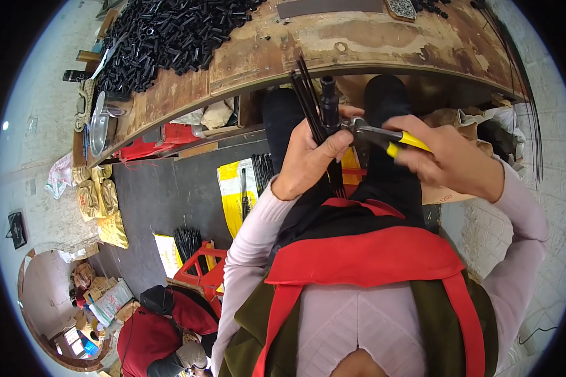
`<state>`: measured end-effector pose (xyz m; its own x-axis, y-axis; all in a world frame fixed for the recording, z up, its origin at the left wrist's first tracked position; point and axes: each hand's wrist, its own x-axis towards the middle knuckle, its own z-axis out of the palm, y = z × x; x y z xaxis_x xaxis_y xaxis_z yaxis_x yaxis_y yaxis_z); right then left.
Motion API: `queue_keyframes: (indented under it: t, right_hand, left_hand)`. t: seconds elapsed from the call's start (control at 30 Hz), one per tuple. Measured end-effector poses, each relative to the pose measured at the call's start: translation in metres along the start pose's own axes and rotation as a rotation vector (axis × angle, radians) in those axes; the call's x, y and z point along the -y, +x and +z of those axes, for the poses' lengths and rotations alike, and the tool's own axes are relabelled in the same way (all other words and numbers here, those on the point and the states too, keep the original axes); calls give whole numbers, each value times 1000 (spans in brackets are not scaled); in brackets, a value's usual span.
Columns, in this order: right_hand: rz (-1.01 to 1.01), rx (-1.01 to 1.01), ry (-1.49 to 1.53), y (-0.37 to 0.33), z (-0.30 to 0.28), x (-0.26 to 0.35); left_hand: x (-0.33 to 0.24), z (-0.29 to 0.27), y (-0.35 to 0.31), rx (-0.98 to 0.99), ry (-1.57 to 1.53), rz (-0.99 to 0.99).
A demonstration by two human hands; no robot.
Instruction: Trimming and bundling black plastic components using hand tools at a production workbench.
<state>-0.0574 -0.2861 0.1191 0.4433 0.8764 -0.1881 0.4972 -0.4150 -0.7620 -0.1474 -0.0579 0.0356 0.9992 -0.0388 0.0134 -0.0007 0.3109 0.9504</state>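
Note:
My left hand (313, 157) is closed around a bundle of thin black rods (305, 97) and a thicker, stepped black tube (329, 107), both pointing up over my lap. The rods' lower ends come out below my palm. In my right hand (453, 154) I grip pliers (382, 133) with yellow handles, the fingers slightly blurred. The metal jaws are at the tube's right side, close to my left thumb; whether they are clamped on anything I cannot tell.
Ahead stands a wooden bench (283, 53) with a heap of small black tubular parts (170, 38). A metal bowl (99, 129) sits at its left end. Yellow-and-white sacks (233, 195) and black rods lie on the floor. A person in red (148, 333) is at lower left.

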Motion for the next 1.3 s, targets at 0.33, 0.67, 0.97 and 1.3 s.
queue_keyframes:
  t: [0.33,0.67,0.97,1.3]
  right_hand:
    - [-51,-221,-86,3,28,-5]
    - [545,868,1435,0,24,-37]
    - [123,94,410,-3,33,-12]
    - [120,81,297,3,33,-9]
  left_hand:
    - [0,-5,-5,57,-42,-14]
    - [-7,-5,-12,252,-108,-53]
    - [-3,-8,-15,114,-96,-57]
    - [3,-7,-14,122,-71,-17]
